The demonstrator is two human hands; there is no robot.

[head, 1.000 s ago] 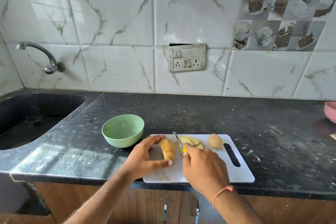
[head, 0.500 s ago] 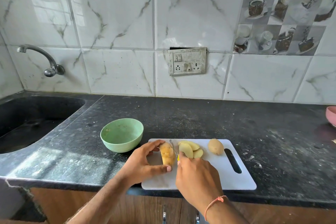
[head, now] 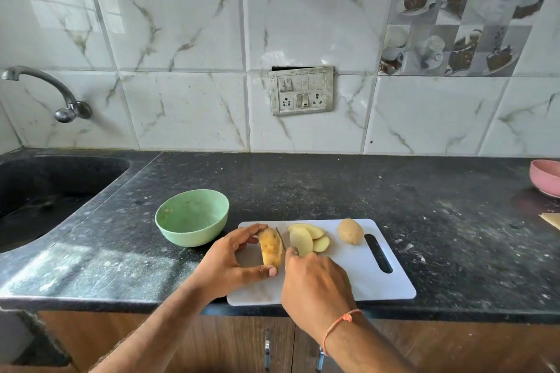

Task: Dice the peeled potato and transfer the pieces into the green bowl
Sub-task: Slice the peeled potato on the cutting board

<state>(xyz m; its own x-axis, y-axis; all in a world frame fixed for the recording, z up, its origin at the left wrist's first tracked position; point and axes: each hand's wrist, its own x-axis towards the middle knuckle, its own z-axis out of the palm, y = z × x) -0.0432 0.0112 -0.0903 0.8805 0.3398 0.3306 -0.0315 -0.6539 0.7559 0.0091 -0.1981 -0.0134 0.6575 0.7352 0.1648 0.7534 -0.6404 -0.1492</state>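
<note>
The left hand [head: 230, 260] curls round the peeled potato [head: 271, 247] on the white cutting board [head: 357, 278], fingertips over its far end and thumb pressed at its near end. The board lies at the front edge of the bench [head: 333, 188]. The right hand [head: 315, 278] is closed round the handle of a knife [head: 280, 236]; only a thin line of blade shows, standing against the right side of the potato, and how deep it has gone I cannot tell. Three or four cut slices [head: 304, 239] lean just right of the blade. A second, whole potato [head: 350, 231] sits further right beside the board's handle slot. The green bowl [head: 191, 216] stands just off the board's far left corner, with no pieces in it.

To slice well here, the holding fingers should stay back from the blade line, the cut should go straight down to the board, and the slices should be of even thickness. Dicing will then want them stacked flat and cut both ways.

Against the frame a second ago, the blade has drawn in from open board to the potato's flank, one more slice has fallen onto the pile, and the left grip on the potato is unchanged
</note>
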